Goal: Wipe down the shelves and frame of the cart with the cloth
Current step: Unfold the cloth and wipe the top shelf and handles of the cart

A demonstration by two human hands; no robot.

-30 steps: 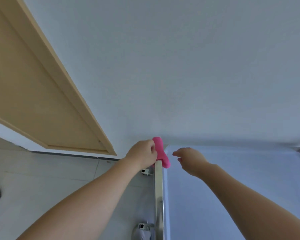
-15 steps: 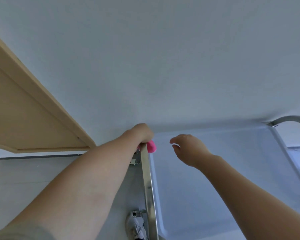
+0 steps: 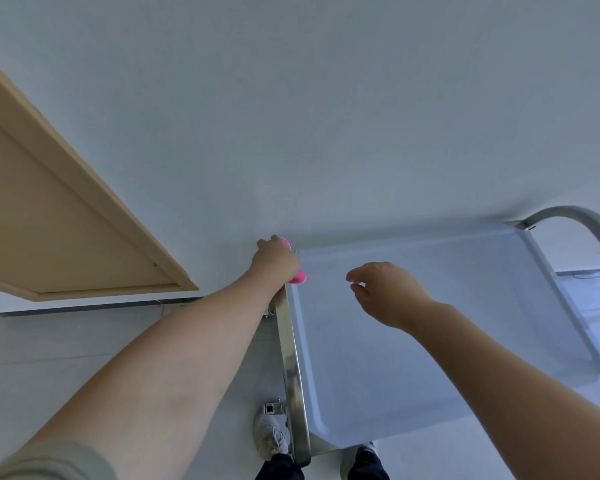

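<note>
Left hand is closed around a pink cloth, which shows only as small patches above and below the knuckles. The cloth sits at the far end of the cart's left frame rail, at the far left corner of the top shelf. The rail's long axis runs from that corner back toward the person, so the unwiped length appears to lie on the near side of the grip; a pull along the rail toward the body looks like the coming stroke. Right hand hovers above the shelf, fingers loosely curled, holding nothing, and apart from the cloth; the left hand is the nearer one.

Count: one cloth, one cart, two rails in view, the second being the curved right rail. One top shelf is fully visible; part of a lower shelf shows at right. One wooden door stands at left
</note>
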